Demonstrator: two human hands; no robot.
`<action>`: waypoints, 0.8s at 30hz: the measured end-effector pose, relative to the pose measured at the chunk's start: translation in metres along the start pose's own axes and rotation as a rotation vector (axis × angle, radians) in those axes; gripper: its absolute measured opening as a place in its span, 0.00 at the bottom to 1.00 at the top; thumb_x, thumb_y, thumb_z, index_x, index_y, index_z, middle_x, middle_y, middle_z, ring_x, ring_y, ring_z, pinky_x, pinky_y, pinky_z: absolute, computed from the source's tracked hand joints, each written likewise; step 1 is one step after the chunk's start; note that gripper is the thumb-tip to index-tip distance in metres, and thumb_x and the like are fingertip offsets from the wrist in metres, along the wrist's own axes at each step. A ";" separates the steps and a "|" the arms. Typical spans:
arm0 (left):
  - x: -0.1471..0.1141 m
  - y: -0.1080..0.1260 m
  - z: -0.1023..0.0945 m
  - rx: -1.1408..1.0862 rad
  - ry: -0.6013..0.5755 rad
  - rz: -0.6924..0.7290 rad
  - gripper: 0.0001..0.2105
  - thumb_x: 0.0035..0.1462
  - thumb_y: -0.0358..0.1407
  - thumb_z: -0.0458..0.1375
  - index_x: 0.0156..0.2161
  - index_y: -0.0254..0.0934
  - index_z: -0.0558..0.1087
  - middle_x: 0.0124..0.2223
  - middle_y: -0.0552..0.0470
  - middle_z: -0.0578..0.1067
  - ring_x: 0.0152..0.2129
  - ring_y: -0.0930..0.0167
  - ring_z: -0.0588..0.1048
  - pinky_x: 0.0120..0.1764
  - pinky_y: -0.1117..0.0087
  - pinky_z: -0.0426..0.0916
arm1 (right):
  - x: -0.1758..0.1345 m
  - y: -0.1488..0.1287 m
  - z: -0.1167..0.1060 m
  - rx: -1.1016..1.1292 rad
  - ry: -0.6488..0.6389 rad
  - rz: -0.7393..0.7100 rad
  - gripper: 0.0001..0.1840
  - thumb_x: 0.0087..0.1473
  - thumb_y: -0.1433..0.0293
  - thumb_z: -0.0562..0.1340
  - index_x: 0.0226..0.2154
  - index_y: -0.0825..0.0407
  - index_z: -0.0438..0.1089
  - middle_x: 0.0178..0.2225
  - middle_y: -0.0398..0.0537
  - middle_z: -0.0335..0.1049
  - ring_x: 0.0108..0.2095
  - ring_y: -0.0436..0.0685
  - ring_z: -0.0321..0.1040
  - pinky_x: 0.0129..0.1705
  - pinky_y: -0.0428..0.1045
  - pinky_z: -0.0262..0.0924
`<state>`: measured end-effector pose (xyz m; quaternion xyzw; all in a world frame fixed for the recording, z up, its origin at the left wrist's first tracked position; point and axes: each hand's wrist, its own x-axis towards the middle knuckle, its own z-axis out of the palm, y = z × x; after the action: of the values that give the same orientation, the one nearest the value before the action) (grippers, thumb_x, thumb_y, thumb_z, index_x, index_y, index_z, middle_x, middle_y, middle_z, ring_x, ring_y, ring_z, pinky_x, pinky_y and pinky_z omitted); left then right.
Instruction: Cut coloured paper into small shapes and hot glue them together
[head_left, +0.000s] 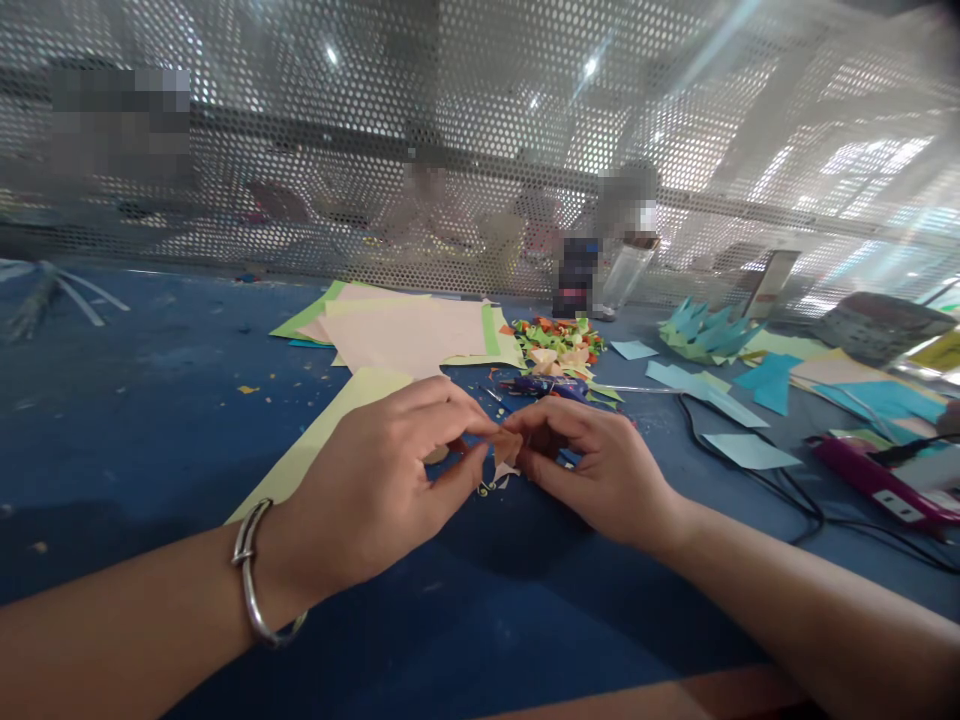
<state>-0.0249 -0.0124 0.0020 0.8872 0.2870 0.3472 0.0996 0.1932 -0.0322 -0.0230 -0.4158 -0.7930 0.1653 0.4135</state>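
Note:
Between my two hands is a small peach paper piece (508, 449), folded or shaped like a petal. My left hand (405, 470), with a silver bangle (251, 570) at the wrist, is closed in a pinch at its left edge. From the other side, my right hand (585, 455) pinches it between thumb and fingers. Part of the paper is hidden by the fingertips. Small curled paper bits lie just below it. Beyond my right hand lies a dark blue tool (551, 387), perhaps a glue gun, with a cord.
Sheets of coloured paper (390, 325) and a pile of small paper pieces (559, 340) lie behind my hands. To the right are a blue-green paper crown shape (705, 330), blue strips (709, 392) and a purple power strip (885, 480). A perforated metal screen (315, 150) borders the blue table.

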 end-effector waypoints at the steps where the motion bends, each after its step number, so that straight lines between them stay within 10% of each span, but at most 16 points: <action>1: -0.001 -0.001 0.000 0.028 0.006 0.024 0.07 0.63 0.30 0.59 0.43 0.39 0.78 0.44 0.51 0.79 0.42 0.70 0.77 0.45 0.69 0.72 | 0.000 0.000 0.000 -0.002 0.000 0.002 0.07 0.57 0.75 0.64 0.40 0.52 0.75 0.31 0.41 0.73 0.28 0.47 0.67 0.30 0.41 0.60; 24: -0.004 -0.001 0.001 0.108 0.043 0.071 0.05 0.62 0.29 0.59 0.41 0.39 0.74 0.45 0.52 0.79 0.44 0.69 0.78 0.47 0.66 0.73 | -0.001 0.000 0.003 0.014 0.007 0.016 0.08 0.55 0.77 0.65 0.39 0.52 0.75 0.31 0.42 0.74 0.28 0.47 0.67 0.31 0.42 0.62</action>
<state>-0.0270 -0.0137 -0.0018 0.8933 0.2759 0.3532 0.0329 0.1912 -0.0325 -0.0252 -0.4199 -0.7870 0.1724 0.4179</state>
